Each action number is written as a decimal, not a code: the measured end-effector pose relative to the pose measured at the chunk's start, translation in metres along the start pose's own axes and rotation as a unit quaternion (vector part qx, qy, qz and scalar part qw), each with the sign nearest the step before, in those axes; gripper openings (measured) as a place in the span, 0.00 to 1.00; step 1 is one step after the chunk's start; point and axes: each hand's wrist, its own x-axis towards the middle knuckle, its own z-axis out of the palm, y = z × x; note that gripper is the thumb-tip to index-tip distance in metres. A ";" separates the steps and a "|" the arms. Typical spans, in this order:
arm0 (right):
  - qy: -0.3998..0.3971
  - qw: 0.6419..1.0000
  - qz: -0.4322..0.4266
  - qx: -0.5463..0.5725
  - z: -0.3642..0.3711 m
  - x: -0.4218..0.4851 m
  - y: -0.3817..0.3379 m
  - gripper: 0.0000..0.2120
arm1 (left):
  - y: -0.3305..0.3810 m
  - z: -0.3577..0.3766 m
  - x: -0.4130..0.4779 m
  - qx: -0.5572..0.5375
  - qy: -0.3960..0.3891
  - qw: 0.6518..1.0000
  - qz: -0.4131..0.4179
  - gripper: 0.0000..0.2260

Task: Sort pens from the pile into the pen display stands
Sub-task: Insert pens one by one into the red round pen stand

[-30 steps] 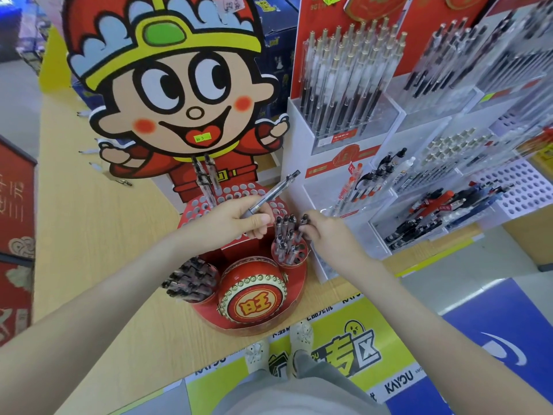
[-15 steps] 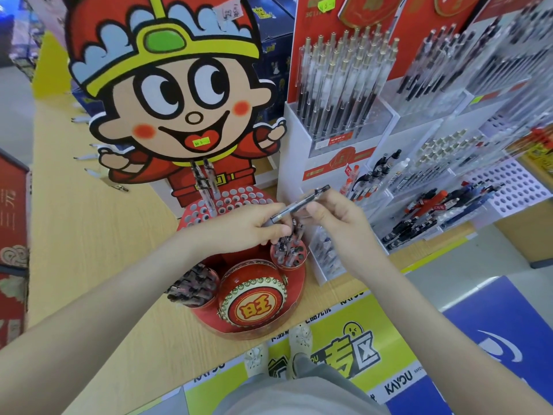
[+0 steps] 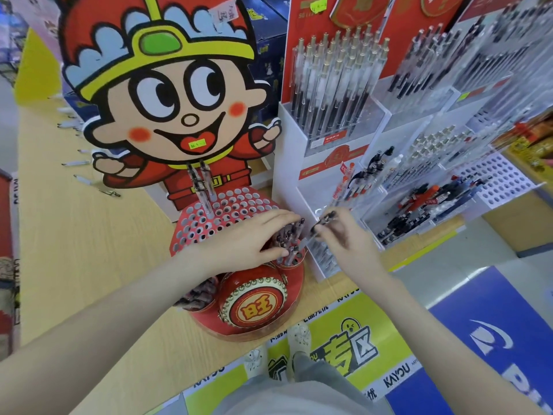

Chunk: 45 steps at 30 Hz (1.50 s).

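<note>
The right hand (image 3: 348,247) pinches a dark pen (image 3: 323,222) (tilted, tip downward) at 2 o'clock of the red cup (image 3: 295,259). The left hand (image 3: 239,247) lies across the cup's pens (image 3: 288,235) from 9 o'clock; I cannot tell whether it grips them.

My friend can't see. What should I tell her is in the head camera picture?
A person's right hand pinches a dark pen beside a small red cup of pens, where the left hand rests. Behind are a red holed stand, a big cartoon cutout and white racks full of pens.
</note>
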 end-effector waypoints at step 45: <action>-0.194 0.922 -0.239 -0.235 0.355 -0.029 -0.197 0.17 | -0.145 -0.030 -0.365 0.098 0.231 0.928 -0.276 0.26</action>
